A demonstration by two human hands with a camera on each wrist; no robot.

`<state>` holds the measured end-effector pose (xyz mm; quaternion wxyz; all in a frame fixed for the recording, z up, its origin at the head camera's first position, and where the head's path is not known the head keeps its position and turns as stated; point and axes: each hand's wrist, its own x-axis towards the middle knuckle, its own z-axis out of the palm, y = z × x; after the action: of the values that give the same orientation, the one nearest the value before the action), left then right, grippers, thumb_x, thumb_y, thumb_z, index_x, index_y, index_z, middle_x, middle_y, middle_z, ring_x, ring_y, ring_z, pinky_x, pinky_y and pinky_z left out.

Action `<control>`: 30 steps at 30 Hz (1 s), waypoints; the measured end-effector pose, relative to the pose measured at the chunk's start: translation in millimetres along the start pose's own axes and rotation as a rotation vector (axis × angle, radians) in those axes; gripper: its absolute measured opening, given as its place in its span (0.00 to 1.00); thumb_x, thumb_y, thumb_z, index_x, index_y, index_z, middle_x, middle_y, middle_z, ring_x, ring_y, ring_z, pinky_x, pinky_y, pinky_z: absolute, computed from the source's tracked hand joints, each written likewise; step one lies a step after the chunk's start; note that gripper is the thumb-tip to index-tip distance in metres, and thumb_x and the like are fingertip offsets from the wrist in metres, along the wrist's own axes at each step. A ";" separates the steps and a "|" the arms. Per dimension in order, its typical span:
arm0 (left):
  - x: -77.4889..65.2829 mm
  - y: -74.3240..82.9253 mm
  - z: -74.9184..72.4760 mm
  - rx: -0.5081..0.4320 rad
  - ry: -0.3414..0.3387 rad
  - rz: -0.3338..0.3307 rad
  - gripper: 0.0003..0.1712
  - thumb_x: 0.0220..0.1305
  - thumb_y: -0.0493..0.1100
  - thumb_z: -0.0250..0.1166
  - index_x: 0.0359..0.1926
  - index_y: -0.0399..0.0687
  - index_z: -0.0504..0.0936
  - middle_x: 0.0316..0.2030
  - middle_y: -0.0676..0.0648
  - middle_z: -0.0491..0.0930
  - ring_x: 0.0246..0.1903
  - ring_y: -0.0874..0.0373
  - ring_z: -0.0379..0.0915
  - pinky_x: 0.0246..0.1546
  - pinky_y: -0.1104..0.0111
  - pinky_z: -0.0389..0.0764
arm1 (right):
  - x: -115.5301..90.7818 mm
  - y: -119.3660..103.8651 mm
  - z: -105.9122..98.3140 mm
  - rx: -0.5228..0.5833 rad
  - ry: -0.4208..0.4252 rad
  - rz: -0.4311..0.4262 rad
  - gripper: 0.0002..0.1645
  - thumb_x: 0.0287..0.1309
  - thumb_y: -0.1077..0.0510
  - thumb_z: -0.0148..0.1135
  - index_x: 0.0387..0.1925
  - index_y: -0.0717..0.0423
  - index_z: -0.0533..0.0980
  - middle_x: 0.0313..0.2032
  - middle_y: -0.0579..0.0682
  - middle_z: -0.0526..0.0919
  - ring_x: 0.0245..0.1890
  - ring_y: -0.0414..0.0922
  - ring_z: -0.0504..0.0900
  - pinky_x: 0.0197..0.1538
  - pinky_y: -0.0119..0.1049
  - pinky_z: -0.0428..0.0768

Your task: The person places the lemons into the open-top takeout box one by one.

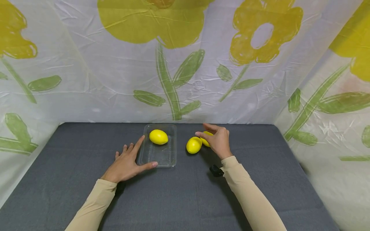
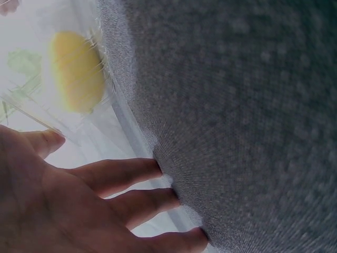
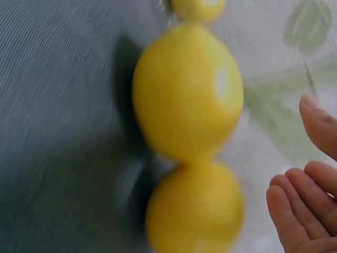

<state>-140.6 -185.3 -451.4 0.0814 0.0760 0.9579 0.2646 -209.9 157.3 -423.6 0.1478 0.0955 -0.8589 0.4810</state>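
A yellow lemon (image 1: 158, 137) lies in the upper part of a clear plastic tray (image 1: 171, 160). My left hand (image 1: 126, 164) is spread at the tray's left side, index fingertip by the left rim and thumb reaching over the near edge. In the left wrist view, the other fingertips (image 2: 192, 240) of that hand rest on the cloth. To the right of the tray, two more lemons sit side by side, a nearer one (image 1: 194, 145) and a farther one (image 1: 206, 141). My right hand (image 1: 219, 140) hovers over the farther lemon, partly hiding it, with thumb and fingers apart and nothing between them.
Dark grey cloth (image 1: 185, 199) covers the table. A white sheet with printed yellow flowers (image 1: 115, 77) hangs behind the table and along both sides. A small black device (image 1: 216, 171) is worn at the right wrist.
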 end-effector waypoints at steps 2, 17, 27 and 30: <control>0.1 0.0 0.2 -0.002 -0.001 -0.001 0.69 0.53 0.82 0.62 0.82 0.64 0.34 0.74 0.20 0.45 0.71 0.18 0.35 0.60 0.21 0.38 | -2.4 6.9 -7.4 -0.005 0.015 0.028 0.32 0.51 0.53 0.80 0.58 0.59 0.82 0.52 0.57 0.86 0.53 0.53 0.85 0.59 0.50 0.79; -1.4 2.2 -1.3 0.000 0.000 0.007 0.69 0.54 0.82 0.61 0.83 0.62 0.35 0.74 0.20 0.45 0.71 0.18 0.36 0.60 0.21 0.39 | -15.2 41.4 -25.1 -0.033 -0.061 0.219 0.41 0.49 0.48 0.82 0.62 0.61 0.78 0.56 0.60 0.83 0.54 0.55 0.85 0.51 0.47 0.84; -0.7 0.2 0.1 0.002 -0.005 -0.001 0.69 0.54 0.82 0.61 0.82 0.63 0.34 0.74 0.20 0.45 0.71 0.18 0.36 0.60 0.22 0.39 | -17.4 53.7 -21.3 -0.042 -0.139 0.238 0.44 0.46 0.46 0.83 0.63 0.61 0.78 0.54 0.60 0.85 0.51 0.55 0.86 0.50 0.45 0.84; -0.3 -0.6 0.6 0.004 -0.001 -0.003 0.69 0.53 0.83 0.61 0.82 0.63 0.34 0.74 0.20 0.45 0.72 0.19 0.36 0.61 0.22 0.39 | -16.2 54.7 -20.5 -0.045 -0.147 0.235 0.45 0.46 0.46 0.83 0.63 0.62 0.78 0.54 0.61 0.85 0.50 0.55 0.86 0.49 0.45 0.85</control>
<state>-140.2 -185.6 -452.2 0.0822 0.0748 0.9584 0.2627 -208.1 203.5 -462.8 0.0292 0.0259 -0.8831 0.4675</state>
